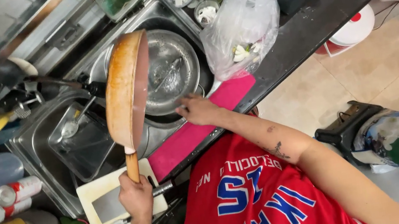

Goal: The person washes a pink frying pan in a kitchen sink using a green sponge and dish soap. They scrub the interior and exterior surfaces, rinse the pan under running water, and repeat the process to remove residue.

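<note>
Pan: your left hand [136, 196] is clenched around the wooden handle of the round tan frying pan [126, 91], tipped on edge above the steel sink [42, 150].
Right hand: your right hand [197, 110], fingers loosely spread, rests on the sink rim beside the pink cloth [197, 129].
Nearby: round steel bowl [173, 70]; white cutting board [111, 198] with a cleaver.
</note>
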